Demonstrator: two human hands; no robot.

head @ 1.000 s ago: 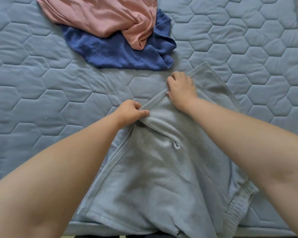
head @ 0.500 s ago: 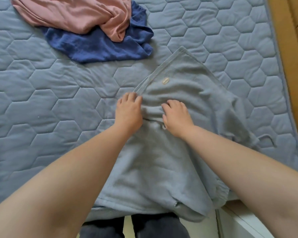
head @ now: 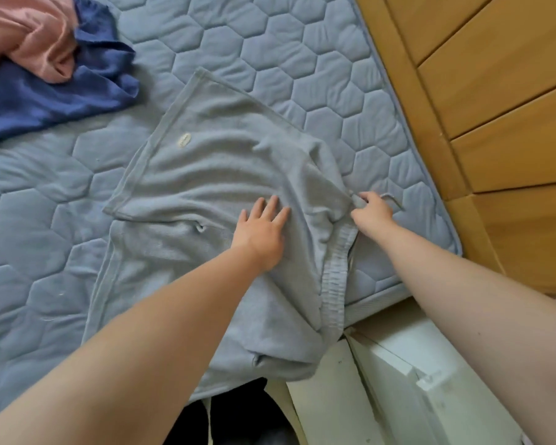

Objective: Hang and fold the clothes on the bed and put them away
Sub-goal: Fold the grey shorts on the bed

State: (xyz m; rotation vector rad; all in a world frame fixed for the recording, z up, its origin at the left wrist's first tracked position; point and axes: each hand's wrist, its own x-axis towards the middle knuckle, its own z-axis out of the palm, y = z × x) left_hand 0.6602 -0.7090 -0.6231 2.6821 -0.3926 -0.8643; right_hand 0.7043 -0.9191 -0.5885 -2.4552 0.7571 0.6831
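- Our left hand (head: 260, 232) lies flat, fingers straight, pressing the middle of the grey shorts (head: 222, 184) on the bed (head: 302, 59)
- Our right hand (head: 371, 215) pinches the far end of the waistband (head: 336, 277), just beside the loose drawstring (head: 394, 199)
- The shorts run from that waistband on our right to the leg hems at left, so the fold probably travels leftwards, right hand leading
- The pink garment (head: 23, 36) and blue garment (head: 45, 101) lie heaped well apart at far left, out of the fold's path

Bedroom: quilted mattress (head: 302, 59), strewn clothes (head: 45, 75)
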